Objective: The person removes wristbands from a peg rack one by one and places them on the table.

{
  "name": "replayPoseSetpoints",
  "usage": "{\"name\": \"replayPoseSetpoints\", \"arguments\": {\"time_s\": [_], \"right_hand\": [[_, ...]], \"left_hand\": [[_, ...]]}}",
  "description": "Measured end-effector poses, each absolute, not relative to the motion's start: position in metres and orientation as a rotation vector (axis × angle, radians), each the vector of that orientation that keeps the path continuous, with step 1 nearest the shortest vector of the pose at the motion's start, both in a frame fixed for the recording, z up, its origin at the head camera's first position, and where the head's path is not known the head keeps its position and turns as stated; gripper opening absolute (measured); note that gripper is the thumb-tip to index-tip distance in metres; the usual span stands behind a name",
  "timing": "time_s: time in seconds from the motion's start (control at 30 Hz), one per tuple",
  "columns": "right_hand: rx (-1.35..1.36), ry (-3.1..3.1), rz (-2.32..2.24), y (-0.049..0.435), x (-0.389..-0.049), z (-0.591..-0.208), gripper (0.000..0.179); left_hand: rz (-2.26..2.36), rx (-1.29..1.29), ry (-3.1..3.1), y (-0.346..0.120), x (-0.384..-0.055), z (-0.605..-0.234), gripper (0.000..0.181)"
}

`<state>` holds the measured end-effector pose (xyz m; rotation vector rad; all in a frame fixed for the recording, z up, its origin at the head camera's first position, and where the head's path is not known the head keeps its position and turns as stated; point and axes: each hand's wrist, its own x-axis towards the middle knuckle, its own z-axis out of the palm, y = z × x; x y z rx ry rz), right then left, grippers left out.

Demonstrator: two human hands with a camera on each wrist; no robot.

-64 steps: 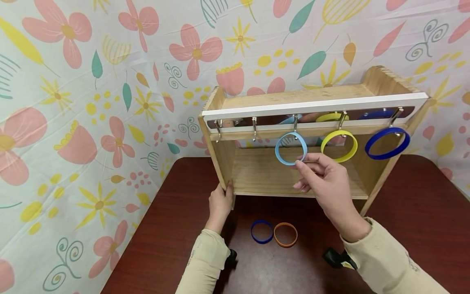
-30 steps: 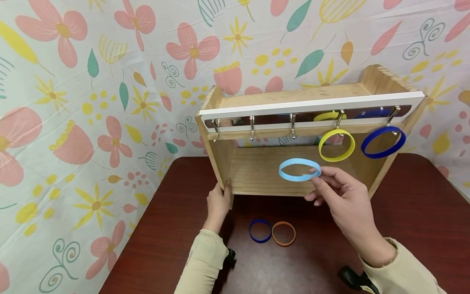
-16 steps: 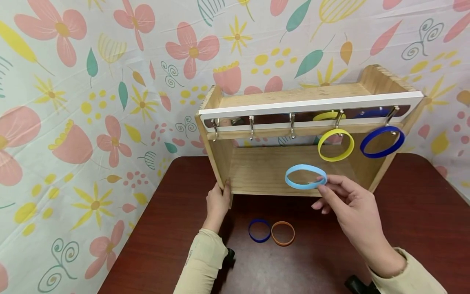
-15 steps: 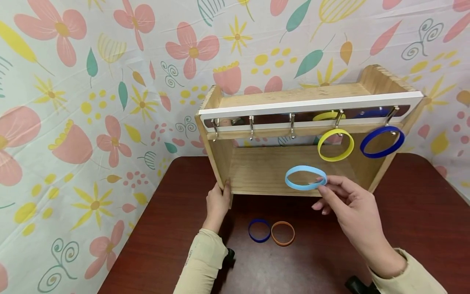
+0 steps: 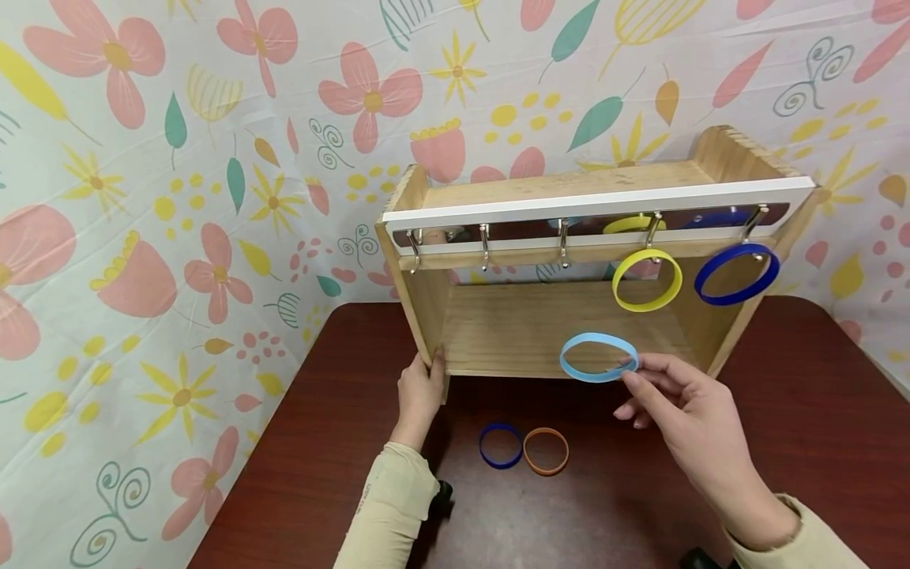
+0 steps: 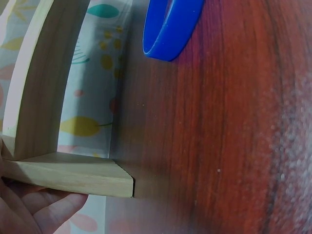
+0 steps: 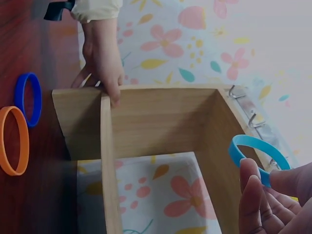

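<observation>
My right hand (image 5: 700, 427) pinches a light blue silicone wristband (image 5: 599, 338) between thumb and fingers, in front of and below the hook rail, touching no hook. In the right wrist view the same hand (image 7: 273, 200) holds the band (image 7: 258, 141) by its near edge. My left hand (image 5: 419, 399) grips the lower left side panel of a wooden shelf (image 5: 569, 324), its thumb on the front edge. A yellow wristband (image 5: 643, 307) and a dark blue wristband (image 5: 732, 300) hang from the two right-hand hooks. The other hooks, such as the middle hook (image 5: 564, 243), carry nothing.
Another blue wristband (image 5: 481, 446) and an orange wristband (image 5: 546, 473) lie side by side on the dark red table (image 5: 306, 466), in front of the shelf. A flower-patterned cloth (image 5: 270, 197) hangs close behind the shelf and to its left.
My right hand has taken the light blue wristband away from the middle hook, then lowered it to the right and tipped it flatter. The left hand keeps its hold on the shelf.
</observation>
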<state>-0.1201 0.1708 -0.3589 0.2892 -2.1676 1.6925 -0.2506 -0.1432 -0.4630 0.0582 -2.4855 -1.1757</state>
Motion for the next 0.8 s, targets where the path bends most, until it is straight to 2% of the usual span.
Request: {"name": "replayPoseSetpoints", "arguments": {"time_s": [0.8], "right_hand": [[0.217,-2.32,1.624,0.185,-0.117,-0.4,0.016]], "left_hand": [[-1.165,0.064,-2.493,-0.142,-0.25,-0.462,0.032]]}}
